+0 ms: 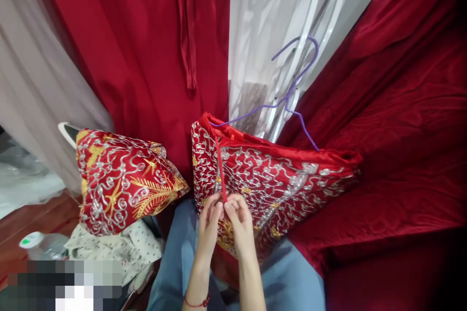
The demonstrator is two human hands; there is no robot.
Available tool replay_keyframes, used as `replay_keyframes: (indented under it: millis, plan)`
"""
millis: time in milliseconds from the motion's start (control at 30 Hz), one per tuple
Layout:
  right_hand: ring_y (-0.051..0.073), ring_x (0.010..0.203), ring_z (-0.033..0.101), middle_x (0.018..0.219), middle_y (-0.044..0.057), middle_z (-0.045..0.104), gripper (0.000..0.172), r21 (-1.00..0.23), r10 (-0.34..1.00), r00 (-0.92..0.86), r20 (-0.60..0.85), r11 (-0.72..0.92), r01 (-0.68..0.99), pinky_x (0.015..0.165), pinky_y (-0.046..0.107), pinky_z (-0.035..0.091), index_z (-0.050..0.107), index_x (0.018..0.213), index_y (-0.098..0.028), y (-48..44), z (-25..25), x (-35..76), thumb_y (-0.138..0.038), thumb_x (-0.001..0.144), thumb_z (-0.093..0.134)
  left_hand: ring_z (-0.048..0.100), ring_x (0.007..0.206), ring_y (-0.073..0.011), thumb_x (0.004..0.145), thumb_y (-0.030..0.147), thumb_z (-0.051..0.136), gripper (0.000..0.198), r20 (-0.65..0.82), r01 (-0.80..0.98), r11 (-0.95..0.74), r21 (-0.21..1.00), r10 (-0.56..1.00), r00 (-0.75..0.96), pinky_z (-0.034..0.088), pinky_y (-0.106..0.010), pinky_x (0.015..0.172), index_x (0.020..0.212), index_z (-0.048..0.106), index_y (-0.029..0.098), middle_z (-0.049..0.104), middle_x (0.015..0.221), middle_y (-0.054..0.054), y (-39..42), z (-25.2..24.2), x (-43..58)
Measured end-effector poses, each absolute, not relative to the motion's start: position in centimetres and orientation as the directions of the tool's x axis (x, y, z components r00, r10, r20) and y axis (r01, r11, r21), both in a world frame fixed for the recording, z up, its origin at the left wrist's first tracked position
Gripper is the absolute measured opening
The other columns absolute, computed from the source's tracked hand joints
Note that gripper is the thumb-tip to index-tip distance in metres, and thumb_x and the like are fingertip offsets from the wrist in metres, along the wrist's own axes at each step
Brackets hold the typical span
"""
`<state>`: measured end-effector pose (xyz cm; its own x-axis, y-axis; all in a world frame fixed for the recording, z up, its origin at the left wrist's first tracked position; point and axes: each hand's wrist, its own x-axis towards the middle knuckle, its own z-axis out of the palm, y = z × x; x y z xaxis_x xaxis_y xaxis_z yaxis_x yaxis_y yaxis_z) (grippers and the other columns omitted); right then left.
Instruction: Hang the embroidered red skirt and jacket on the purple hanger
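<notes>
A red garment (pixel 262 170) with silver and gold embroidery lies across my lap, its satin-lined edge at the top. A purple wire hanger (pixel 270 105) rises out of that edge, its hook pointing up. From the garment's left part a thin red ribbon (pixel 221 167) runs down to my fingers. My left hand (pixel 210 218) and my right hand (pixel 238 216) are side by side, both pinching the ribbon's lower end between thumbs and fingertips. A red cord bracelet (pixel 197 301) circles my left wrist.
A second embroidered red piece (pixel 124 182) sits at the left on a dotted cloth (pixel 113 250). Beside it stands a clear bottle (pixel 44 245) with a white cap. Red curtains (pixel 146 58), white fabric (pixel 255 19) and dark red cloth (pixel 401 155) surround me.
</notes>
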<state>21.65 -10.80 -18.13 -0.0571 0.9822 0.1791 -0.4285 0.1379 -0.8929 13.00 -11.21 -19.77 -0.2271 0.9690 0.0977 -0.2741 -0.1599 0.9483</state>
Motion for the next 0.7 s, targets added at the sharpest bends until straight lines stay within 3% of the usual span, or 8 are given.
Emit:
replay_keyframes:
  millis: [133,267,333,533,700]
  plan:
    - [0.014,0.079,0.06,0.09,0.001,0.062,0.019,-0.925,0.982,-0.079,0.17,0.131,-0.357,0.077,0.026,0.052,0.061,0.094,-0.025,-11.5,-19.3,21.7,-0.041,0.088,0.068,0.07,0.102,-0.0228,0.084,0.047,0.07,0.026,0.047,-0.3,-0.11,0.947,0.976,-0.211,0.055,-0.032,0.093,0.098,0.074,0.026,0.075,0.111,-0.006,-11.4,-20.1,13.4]
    - [0.014,0.075,0.057,0.084,-0.001,0.057,0.022,-0.932,0.98,-0.154,0.128,0.065,-0.357,0.069,0.025,0.051,0.057,0.09,-0.025,-11.5,-20.2,21.3,-0.043,0.087,0.069,0.069,0.076,-0.0181,0.081,0.048,0.073,0.027,0.01,-0.299,-0.098,0.949,0.959,-0.283,0.056,-0.028,0.069,0.095,0.074,0.025,0.076,0.101,-0.005,-11.2,-20.6,12.7]
    - [0.013,0.073,0.055,0.082,-0.002,0.055,0.022,-0.929,0.976,-0.178,0.123,0.05,-0.367,0.067,0.024,0.049,0.055,0.089,-0.025,-11.4,-20.5,21.3,-0.041,0.087,0.069,0.068,0.073,-0.0175,0.081,0.048,0.073,0.026,0.012,-0.266,-0.088,0.96,0.961,-0.275,0.055,-0.027,0.065,0.096,0.075,0.026,0.076,0.1,-0.005,-11.2,-21.0,11.9]
    - [0.013,0.071,0.05,0.075,-0.003,0.054,0.017,-0.971,0.96,-0.215,0.179,0.137,-0.195,0.069,0.025,0.043,0.059,0.084,-0.023,-11.4,-21.0,21.4,-0.036,0.09,0.066,0.07,0.106,-0.0228,0.088,0.044,0.066,0.025,0.124,-0.041,-0.143,0.989,0.945,-0.303,0.054,-0.032,0.095,0.104,0.078,0.03,0.076,0.112,-0.005,-11.8,-20.8,9.4]
    - [0.017,0.087,0.056,0.088,0.002,0.058,0.023,-0.958,0.939,-0.216,0.268,0.283,0.039,0.08,0.028,0.044,0.063,0.075,-0.021,-11.5,-20.4,21.7,-0.035,0.095,0.06,0.067,0.114,-0.0233,0.091,0.045,0.061,0.028,0.203,0.031,-0.204,0.979,0.928,-0.312,0.051,-0.032,0.101,0.11,0.078,0.033,0.074,0.118,-0.004,-11.8,-20.3,9.2]
